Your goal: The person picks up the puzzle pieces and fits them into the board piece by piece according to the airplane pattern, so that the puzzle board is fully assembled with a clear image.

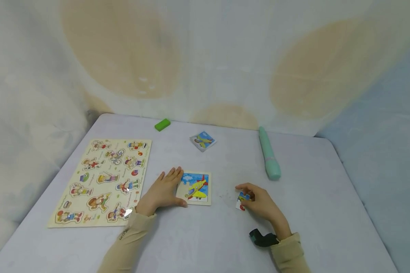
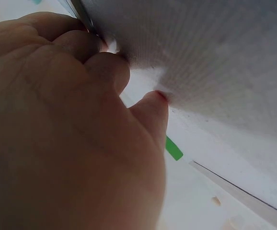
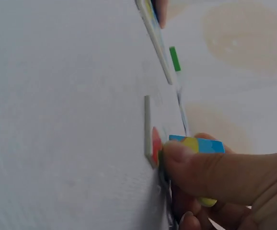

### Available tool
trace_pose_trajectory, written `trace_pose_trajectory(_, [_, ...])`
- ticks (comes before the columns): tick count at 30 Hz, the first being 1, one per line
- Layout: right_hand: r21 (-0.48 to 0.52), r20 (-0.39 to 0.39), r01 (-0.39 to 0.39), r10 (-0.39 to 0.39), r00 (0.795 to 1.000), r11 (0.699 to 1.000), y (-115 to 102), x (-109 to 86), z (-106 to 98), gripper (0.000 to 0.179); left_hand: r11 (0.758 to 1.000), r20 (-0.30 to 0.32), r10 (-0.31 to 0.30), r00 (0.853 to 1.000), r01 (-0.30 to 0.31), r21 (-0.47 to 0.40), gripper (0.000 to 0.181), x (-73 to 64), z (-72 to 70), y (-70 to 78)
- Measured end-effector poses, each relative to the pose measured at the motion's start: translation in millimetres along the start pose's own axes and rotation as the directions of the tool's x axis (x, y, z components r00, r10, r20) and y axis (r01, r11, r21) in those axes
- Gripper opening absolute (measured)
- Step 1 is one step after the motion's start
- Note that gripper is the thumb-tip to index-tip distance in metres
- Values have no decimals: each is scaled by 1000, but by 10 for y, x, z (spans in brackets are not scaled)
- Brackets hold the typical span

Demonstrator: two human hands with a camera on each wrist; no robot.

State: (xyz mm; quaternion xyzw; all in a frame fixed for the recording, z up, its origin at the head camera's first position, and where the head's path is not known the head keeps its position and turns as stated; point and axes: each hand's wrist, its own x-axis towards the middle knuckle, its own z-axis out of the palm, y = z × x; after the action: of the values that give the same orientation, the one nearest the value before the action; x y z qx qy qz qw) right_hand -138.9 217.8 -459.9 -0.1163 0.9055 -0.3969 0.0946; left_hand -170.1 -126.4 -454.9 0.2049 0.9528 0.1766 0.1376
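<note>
My left hand (image 1: 163,192) lies on the left edge of a small wooden jigsaw puzzle (image 1: 207,187), its fingertips by the top corner and the thumb at the lower one. The tray shows a yellow airplane on blue, with a bare patch at the left. Right of it, my right hand (image 1: 259,201) pinches a blue and yellow puzzle piece (image 3: 210,146) between thumb and fingers. A white piece with a red patch (image 3: 156,143) shows just beyond the thumb; whether the hand holds it too is unclear. The left wrist view shows mostly the left hand (image 2: 71,124).
A large board with cartoon figures (image 1: 104,178) lies at the left. Toward the back are a green block (image 1: 162,124) and a small airplane picture card (image 1: 203,140). A mint-green pen-shaped object (image 1: 269,155) lies behind the right hand.
</note>
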Motion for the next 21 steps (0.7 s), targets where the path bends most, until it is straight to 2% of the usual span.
trace_pose_trajectory(6, [-10,-45,-76,76,996,997,-17,9,34,34,1000,-3,-3,1000,3,-13,116,4,-3,16])
trace_pose_trajectory(21, [28,-66,-121,123,990,992,-40,17,16,26,1000,-8,-2,1000,1,-22,116,2,-10,23])
